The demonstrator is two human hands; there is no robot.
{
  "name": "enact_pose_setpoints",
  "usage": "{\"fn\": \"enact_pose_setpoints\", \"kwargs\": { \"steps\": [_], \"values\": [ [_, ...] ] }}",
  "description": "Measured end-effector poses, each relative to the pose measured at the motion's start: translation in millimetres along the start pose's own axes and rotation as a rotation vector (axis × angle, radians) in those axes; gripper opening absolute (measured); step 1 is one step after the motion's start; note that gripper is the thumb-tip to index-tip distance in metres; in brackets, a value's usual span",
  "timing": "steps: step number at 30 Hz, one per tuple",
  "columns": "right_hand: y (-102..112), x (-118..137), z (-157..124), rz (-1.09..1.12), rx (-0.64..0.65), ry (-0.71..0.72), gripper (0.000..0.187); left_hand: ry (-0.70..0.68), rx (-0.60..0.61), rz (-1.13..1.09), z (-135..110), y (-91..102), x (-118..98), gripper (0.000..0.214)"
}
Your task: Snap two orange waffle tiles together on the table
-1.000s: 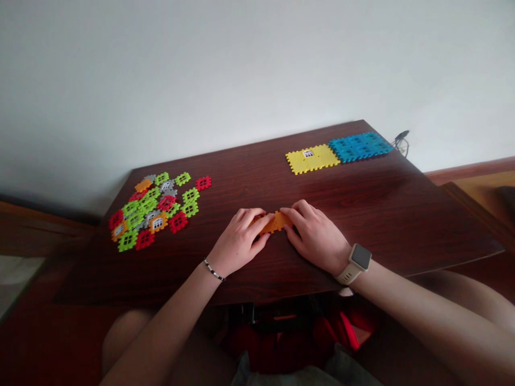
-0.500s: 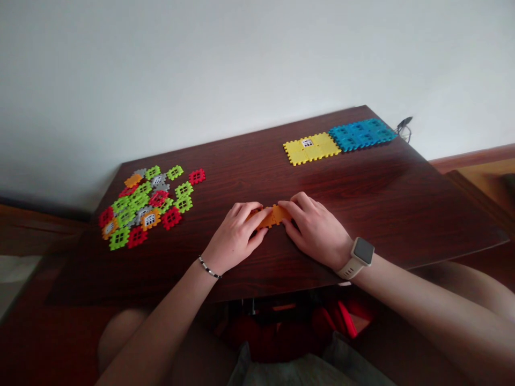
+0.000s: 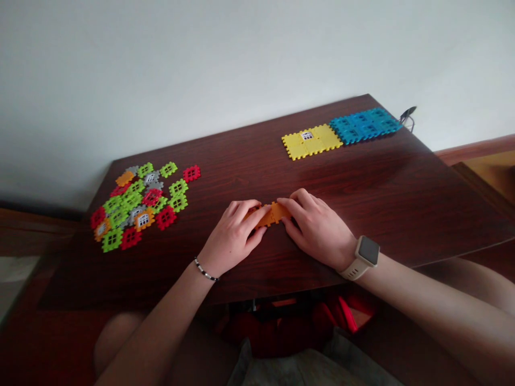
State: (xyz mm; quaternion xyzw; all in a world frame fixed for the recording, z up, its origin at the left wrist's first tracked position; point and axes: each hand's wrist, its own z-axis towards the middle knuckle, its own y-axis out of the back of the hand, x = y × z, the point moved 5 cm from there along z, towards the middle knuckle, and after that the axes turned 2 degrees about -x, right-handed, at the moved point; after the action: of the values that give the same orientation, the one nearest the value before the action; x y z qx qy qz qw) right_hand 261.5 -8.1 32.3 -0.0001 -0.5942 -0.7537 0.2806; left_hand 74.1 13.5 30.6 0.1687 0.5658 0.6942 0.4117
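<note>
Both of my hands hold a short strip of joined orange plastic waffle blocks flat on the table, one from each end. My left hand covers the strip's left end, and my right hand presses on its right end. The fingers hide part of the strip. Left of my hands lies a loose heap of green, red, grey and orange waffle blocks. Beyond my hands are a joined yellow panel and a joined blue panel, touching edge to edge.
The dark reddish-brown wooden table stands against a white wall. A thin black cable lies at the table's far right corner. Red objects sit under the table's near edge, close to my knees.
The whole scene has shifted up and left as my head tilted. My hands still hold the orange strip together, with no clear change in their grip.
</note>
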Motion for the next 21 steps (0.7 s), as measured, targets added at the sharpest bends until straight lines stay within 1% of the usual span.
{"fn": "enact_pose_setpoints", "kwargs": {
  "steps": [21],
  "values": [
    [1.0, 0.2, 0.9, 0.005, 0.004, -0.008, 0.030, -0.009, -0.016, 0.006, 0.5, -0.7, 0.4, 0.043]
  ]
}}
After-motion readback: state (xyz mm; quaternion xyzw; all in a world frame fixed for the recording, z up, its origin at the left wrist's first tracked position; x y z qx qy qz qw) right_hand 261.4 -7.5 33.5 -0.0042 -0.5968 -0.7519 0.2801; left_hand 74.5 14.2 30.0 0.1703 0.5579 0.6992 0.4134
